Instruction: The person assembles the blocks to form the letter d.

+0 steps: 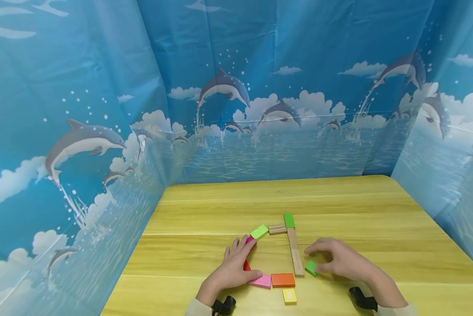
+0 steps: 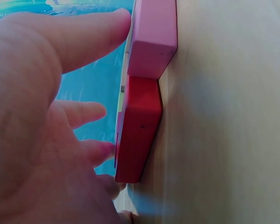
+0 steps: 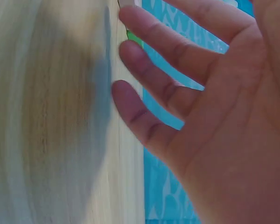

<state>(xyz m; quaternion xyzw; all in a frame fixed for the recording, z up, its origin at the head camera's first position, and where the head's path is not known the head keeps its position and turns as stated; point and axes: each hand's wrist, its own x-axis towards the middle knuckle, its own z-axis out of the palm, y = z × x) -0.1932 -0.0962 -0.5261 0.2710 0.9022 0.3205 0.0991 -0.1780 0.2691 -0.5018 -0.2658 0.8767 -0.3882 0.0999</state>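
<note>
Wooden domino blocks lie flat on the table, set end to end in a ring. My left hand (image 1: 233, 267) is spread over the ring's left side, its thumb at the pink block (image 1: 262, 281) and its fingertips by the magenta block (image 1: 251, 240). The red block (image 2: 139, 130) lies beneath that hand, largely hidden in the head view. Beside a loose green block (image 1: 311, 268), my right hand (image 1: 343, 260) has its fingers loosely bent and its thumb tip at the block's edge; whether they touch is unclear. The right wrist view does not show the block.
A lime block (image 1: 259, 231), a plain wood block (image 1: 277, 229) and a green block (image 1: 289, 220) form the ring's far side. Plain wood blocks (image 1: 295, 252) line its right, an orange block (image 1: 282, 280) its front. Nearer lies a yellow block (image 1: 289, 296). A dolphin-print curtain (image 1: 268, 145) surrounds the table.
</note>
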